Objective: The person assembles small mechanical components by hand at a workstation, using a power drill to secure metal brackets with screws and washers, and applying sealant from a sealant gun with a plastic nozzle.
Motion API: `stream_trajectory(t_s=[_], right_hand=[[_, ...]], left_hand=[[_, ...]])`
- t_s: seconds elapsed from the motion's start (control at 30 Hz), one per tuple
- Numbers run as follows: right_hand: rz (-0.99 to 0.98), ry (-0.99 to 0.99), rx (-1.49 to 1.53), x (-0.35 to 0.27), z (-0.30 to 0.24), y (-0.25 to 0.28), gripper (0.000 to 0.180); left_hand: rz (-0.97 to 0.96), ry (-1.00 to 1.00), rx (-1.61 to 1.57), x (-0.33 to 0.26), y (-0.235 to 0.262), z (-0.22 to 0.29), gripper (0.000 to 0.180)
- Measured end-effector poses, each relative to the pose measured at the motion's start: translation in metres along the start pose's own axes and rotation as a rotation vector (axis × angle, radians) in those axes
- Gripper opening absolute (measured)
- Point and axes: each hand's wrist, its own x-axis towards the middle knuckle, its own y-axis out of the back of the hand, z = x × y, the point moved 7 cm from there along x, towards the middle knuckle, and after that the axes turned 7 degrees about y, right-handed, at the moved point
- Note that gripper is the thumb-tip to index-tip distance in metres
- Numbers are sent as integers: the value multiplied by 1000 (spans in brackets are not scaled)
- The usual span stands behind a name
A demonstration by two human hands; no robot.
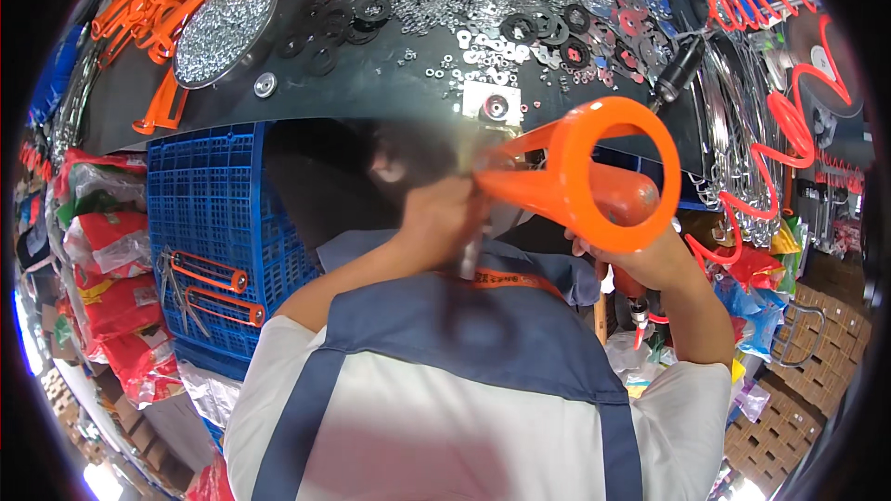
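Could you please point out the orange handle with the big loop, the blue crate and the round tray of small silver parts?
orange handle [557,187], head view, tapered body.
blue crate [209,213], head view, lattice wall.
round tray [225,33], head view, silver heap.

We are wearing a short-sleeved work shirt [436,427]: its body is showing white, while a slate-blue yoke is running across the upper part and two slate-blue bands are dropping down from it, one on each side. The collar [534,264] is showing the same slate blue. An orange strap [510,278] with dark marks is lying across the yoke. The sleeves are ending above the elbows, leaving both forearms bare. We are wearing no gloves on the left hand [445,213] or the right hand [650,255].
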Motion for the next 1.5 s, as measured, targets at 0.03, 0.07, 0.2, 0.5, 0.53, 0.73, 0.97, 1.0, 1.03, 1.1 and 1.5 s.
stream_trajectory(t_s=[0.03, 0.07, 0.2, 0.5, 0.53, 0.73, 0.97, 1.0, 1.03, 1.1, 1.5], right_hand=[[6, 54, -34, 1, -4, 1, 26], [1, 47, -44, 1, -7, -1, 26], [-20, -23, -193, 5, -23, -11, 28], [132, -130, -179, -3, -14, -3, 42], [122, -135, -185, 4, -17, -6, 42], [-128, -74, -406, 14, -40, -16, 43], [-338, 24, -625, 43, -76, 17, 43], [-371, 43, -654, 46, -80, 25, 43], [-404, 63, -684, 48, -84, 33, 43], [-476, 102, -743, 51, -91, 42, 43], [-631, 395, -876, 84, -97, -42, 41]], left_hand=[[86, -159, 209, -4, 4, 17, 8], [171, -316, 419, -9, 6, 35, 10], [245, -322, 361, -11, 14, 41, 10], [290, -319, 251, -11, 19, 46, 10], [297, -308, 250, -10, 20, 43, 10], [259, -364, 253, -12, 26, 43, 19], [216, -335, 289, -8, 22, 48, 14], [210, -341, 309, -8, 22, 49, 15], [206, -344, 311, -7, 22, 48, 15], [181, -330, 324, -9, 19, 46, 15], [190, -317, 335, -11, 14, 46, 23]])
